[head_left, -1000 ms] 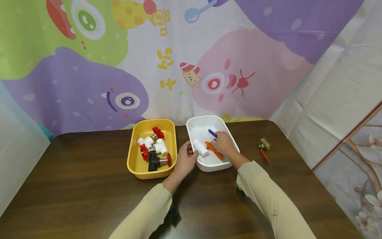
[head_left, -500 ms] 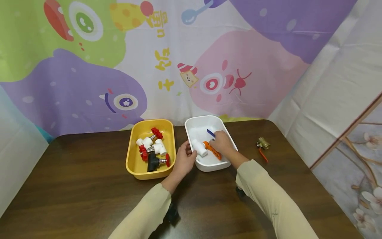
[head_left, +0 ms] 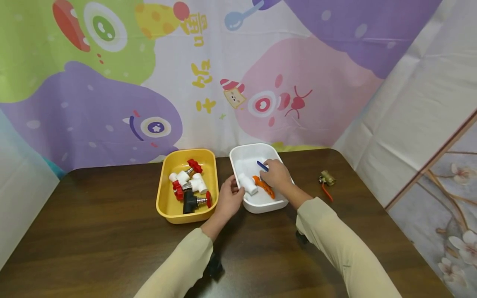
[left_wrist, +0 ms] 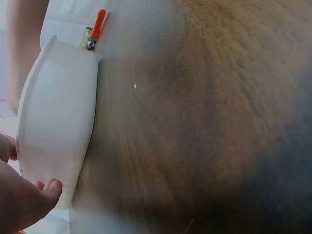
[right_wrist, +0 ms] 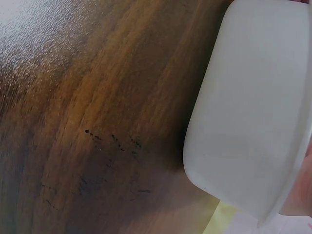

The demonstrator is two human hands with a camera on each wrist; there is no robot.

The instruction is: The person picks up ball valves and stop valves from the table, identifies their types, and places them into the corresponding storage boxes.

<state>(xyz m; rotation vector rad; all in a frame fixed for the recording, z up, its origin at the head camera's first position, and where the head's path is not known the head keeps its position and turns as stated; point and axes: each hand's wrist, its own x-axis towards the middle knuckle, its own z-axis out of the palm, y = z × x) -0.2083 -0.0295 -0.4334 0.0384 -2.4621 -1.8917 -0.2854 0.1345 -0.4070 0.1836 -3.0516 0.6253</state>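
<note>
A white plastic bin [head_left: 266, 205] holds a white pipe fitting [head_left: 247, 185] and an orange-handled item [head_left: 265, 188]. My left hand [head_left: 228, 200] holds the bin's near left side, thumb towards the front wall and fingers at the rim, also seen in the left wrist view. Inside the bin, my right hand [head_left: 277, 176] pinches a small valve with a blue lever [head_left: 262, 166]; the fingers hide most of its body. In the right wrist view the bin's outer wall [right_wrist: 248, 97] blocks sight of the fingers.
A yellow bin [head_left: 160, 198] stands left of the white one, with several red-handled valves [head_left: 195, 165] on white and black fittings [head_left: 189, 203]. Right of the white bin lies a brass valve [head_left: 328, 178] with an orange-red lever. A printed cloth [head_left: 208, 124] hangs behind the table.
The right hand has shifted slightly up at the blue-levered valve, its fingers closer round the lever. The left hand stays at the bin. The head view has drifted a little.
</note>
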